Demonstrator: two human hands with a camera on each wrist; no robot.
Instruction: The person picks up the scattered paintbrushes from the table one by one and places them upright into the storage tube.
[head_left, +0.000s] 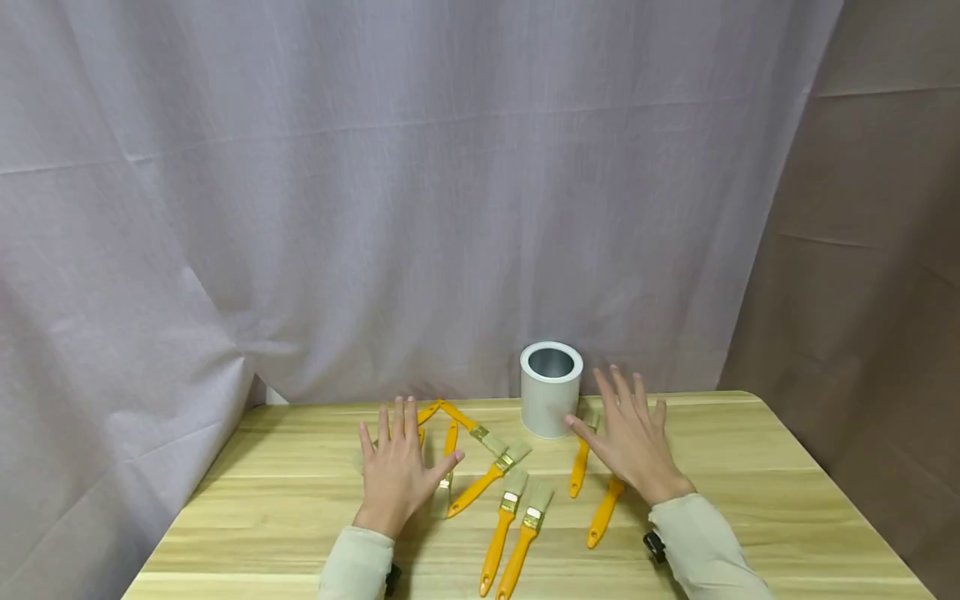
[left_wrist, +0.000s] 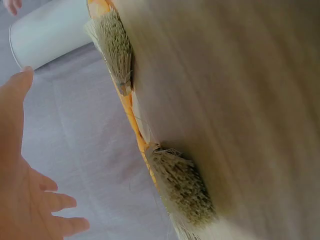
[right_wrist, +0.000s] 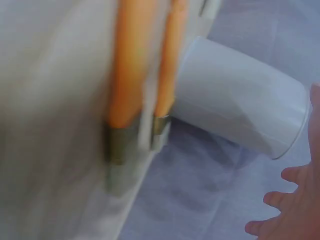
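Both hands, left hand (head_left: 397,468) & right hand (head_left: 630,440), are hovering flat, fingers spread, grasping nothing; orange-handled paintbrushes (head_left: 504,523) are lying between/under them on the table, none showing in the white cylindrical metal can (head_left: 551,389) just left of the right hand.

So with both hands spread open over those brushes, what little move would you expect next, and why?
Probably the right hand lowers and pinches the orange-handled paintbrush lying beneath its fingers. Both hands hover open and hold nothing, the left hand likewise, and the open white cylindrical can stands upright right beside that brush.
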